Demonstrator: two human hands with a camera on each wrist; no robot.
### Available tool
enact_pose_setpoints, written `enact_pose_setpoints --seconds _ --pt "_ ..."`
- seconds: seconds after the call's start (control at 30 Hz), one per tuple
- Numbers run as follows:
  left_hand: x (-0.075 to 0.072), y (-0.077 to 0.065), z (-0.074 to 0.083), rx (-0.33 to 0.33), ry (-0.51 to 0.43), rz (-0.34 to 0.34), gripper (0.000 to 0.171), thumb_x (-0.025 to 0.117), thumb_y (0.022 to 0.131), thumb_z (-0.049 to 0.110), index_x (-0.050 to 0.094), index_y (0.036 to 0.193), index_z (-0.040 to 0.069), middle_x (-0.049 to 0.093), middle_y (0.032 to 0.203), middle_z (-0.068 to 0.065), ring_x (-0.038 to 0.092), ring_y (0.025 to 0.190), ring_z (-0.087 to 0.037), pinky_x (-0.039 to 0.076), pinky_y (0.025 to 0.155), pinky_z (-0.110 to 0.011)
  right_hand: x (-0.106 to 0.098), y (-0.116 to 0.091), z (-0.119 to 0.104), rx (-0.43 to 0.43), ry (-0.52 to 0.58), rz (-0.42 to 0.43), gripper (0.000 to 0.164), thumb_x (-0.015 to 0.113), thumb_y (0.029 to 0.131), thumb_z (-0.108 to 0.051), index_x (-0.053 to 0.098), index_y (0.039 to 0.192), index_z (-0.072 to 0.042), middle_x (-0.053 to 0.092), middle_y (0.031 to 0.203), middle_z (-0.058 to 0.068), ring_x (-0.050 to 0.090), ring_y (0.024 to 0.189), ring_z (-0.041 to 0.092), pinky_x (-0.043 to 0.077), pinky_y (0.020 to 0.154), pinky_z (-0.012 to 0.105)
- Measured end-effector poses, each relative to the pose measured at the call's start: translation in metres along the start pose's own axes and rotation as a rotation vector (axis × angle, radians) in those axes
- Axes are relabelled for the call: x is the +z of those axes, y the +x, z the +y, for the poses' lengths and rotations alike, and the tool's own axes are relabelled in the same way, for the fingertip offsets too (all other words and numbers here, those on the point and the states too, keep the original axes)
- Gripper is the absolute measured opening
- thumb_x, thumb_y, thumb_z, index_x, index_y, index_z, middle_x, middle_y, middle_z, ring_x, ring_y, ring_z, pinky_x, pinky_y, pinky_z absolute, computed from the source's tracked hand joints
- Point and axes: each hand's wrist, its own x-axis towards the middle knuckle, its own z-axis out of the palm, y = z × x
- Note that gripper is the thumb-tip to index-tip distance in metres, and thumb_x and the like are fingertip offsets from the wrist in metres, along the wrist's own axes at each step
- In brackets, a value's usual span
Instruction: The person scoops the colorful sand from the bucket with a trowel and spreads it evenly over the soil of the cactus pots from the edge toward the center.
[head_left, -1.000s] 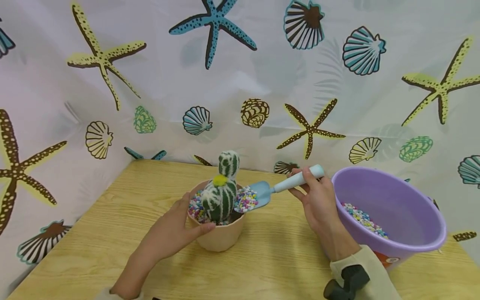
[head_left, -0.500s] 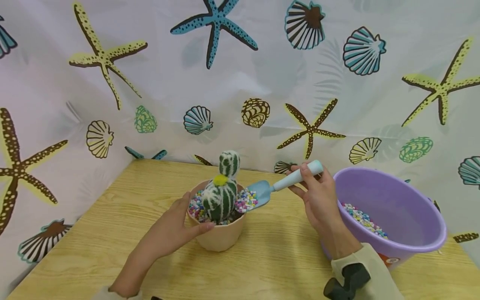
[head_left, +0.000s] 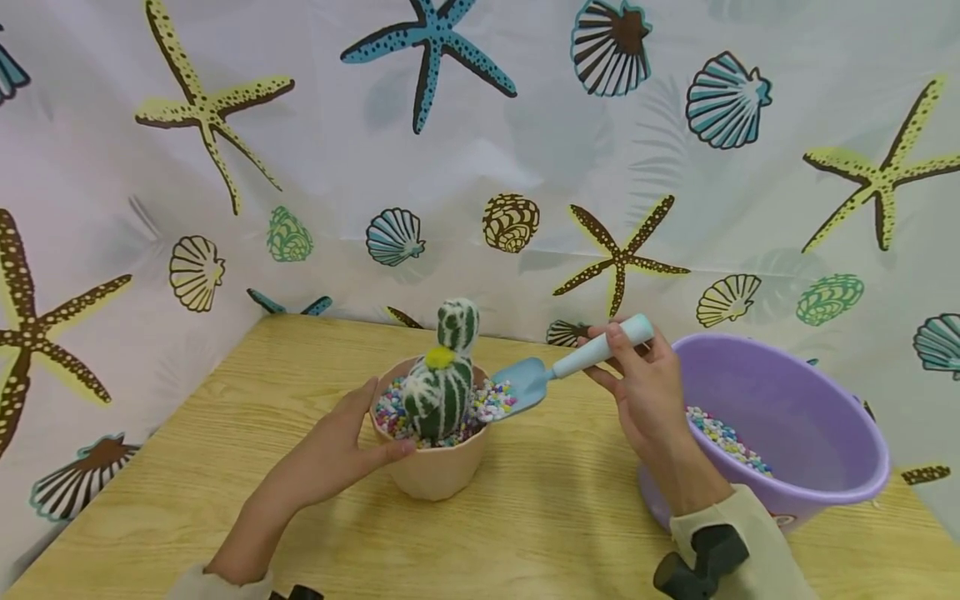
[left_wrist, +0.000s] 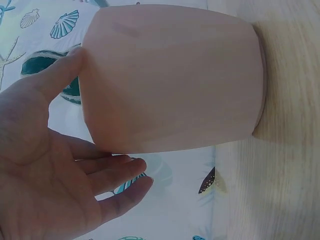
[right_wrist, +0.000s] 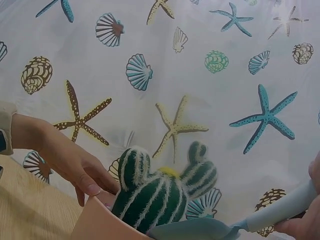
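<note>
A peach flower pot (head_left: 438,473) stands on the wooden table, holding a fuzzy green toy cactus (head_left: 438,400) with a yellow flower. Multicoloured pebbles (head_left: 390,408) lie around the cactus. My left hand (head_left: 330,450) grips the pot's left side, thumb at the front rim and fingers round the far side. In my right hand (head_left: 648,392) is the handle of a light-blue trowel (head_left: 525,379), held between thumb and fingers. The trowel tilts down leftward, its tip at the pot's right rim, with pebbles (head_left: 493,400) on the lower end of the blade.
Right of the pot stands a purple tub (head_left: 810,433) with more pebbles (head_left: 723,437) inside, beside my right forearm. Behind the wooden table (head_left: 555,517) hangs a white cloth (head_left: 480,150) printed with starfish and shells.
The trowel's handle has risen a little and shifted right, steepening its tilt. Fewer pebbles lie on the blade, and more sit at the cactus's base. The left hand keeps its hold.
</note>
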Motion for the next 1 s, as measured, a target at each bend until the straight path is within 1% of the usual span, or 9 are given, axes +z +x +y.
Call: enact_pose_setpoints --seconds 0.13,0.3,0.4,0.57,0.77,0.9,1.0 --pt "0.0 0.0 -0.001 0.005 -0.007 0.003 0.096 0.064 0.087 0.051 0.014 0.152 0.002 0.019 0.154 -0.027 0.023 0.138 -0.05 0.029 0.103 -0.067 0.004 -0.001 0.001 -0.013 -0.026 -0.007 0.008 0.046 0.101 -0.014 0.05 0.099 -0.007 0.063 0.092 -0.001 0.067 0.093 0.012 0.056 0.084 0.034" --pt "0.0 0.0 -0.001 0.013 -0.002 -0.009 0.097 0.063 0.087 0.052 0.013 0.152 0.0 0.016 0.155 -0.027 0.02 0.139 -0.05 0.028 0.104 -0.067 0.005 -0.001 0.003 -0.02 -0.052 -0.006 0.013 0.04 0.102 -0.014 0.045 0.099 -0.003 0.061 0.087 -0.005 0.068 0.09 0.01 0.053 0.09 0.033" --pt "0.0 0.001 -0.001 0.013 0.004 -0.01 0.097 0.063 0.087 0.052 0.013 0.152 -0.001 0.016 0.155 -0.027 0.02 0.139 -0.05 0.027 0.104 -0.067 0.004 -0.001 0.004 -0.032 -0.05 -0.002 0.013 0.039 0.103 -0.015 0.045 0.098 -0.003 0.062 0.086 -0.005 0.069 0.09 0.01 0.053 0.091 0.032" --pt "0.0 0.001 -0.002 0.031 0.01 0.003 0.095 0.064 0.086 0.051 0.016 0.152 0.001 0.02 0.154 -0.026 0.024 0.138 -0.049 0.029 0.103 -0.066 0.003 -0.001 0.001 -0.076 -0.046 0.001 0.013 0.041 0.102 -0.015 0.046 0.099 -0.003 0.063 0.087 -0.005 0.07 0.088 0.01 0.054 0.088 0.031" --pt "0.001 0.001 -0.003 0.055 -0.004 0.022 0.092 0.065 0.087 0.049 0.018 0.152 0.004 0.024 0.153 -0.024 0.027 0.138 -0.047 0.031 0.103 -0.066 0.005 0.0 -0.003 -0.111 -0.074 0.004 0.01 0.043 0.101 -0.013 0.047 0.1 -0.004 0.062 0.09 -0.003 0.069 0.087 0.01 0.055 0.086 0.03" --pt "0.002 0.001 -0.002 0.04 -0.001 0.018 0.094 0.064 0.087 0.05 0.016 0.152 0.002 0.022 0.153 -0.026 0.026 0.137 -0.048 0.03 0.103 -0.066 0.014 0.0 -0.002 -0.141 -0.114 0.006 0.006 0.045 0.1 -0.009 0.047 0.101 -0.003 0.061 0.089 -0.002 0.069 0.085 0.009 0.055 0.083 0.029" --pt "0.004 0.0 -0.001 0.022 0.003 0.005 0.095 0.063 0.087 0.051 0.014 0.151 -0.001 0.019 0.153 -0.028 0.025 0.137 -0.05 0.03 0.104 -0.066 0.02 0.0 0.003 -0.138 -0.151 -0.011 0.006 0.047 0.1 -0.007 0.046 0.102 -0.002 0.061 0.091 0.001 0.068 0.085 0.008 0.056 0.083 0.03"
